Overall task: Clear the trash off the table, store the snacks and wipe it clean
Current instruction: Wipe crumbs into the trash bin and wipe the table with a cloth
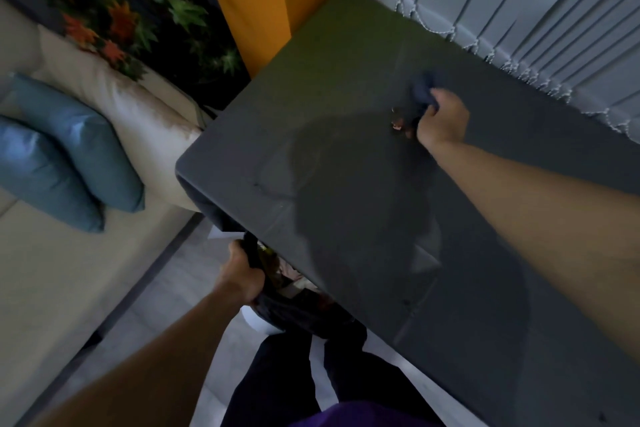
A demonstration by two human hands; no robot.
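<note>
Table is dark and runs from centre to right. Far left, a cream sofa with two blue cushions. Your left hand is clenched on the rim of a black trash bag, held against the table's near edge, with mixed trash inside. Your right hand grips a dark blue cloth on the tabletop; small brownish bits just beside it, too blurred to identify. Grey blinds far right.
</note>
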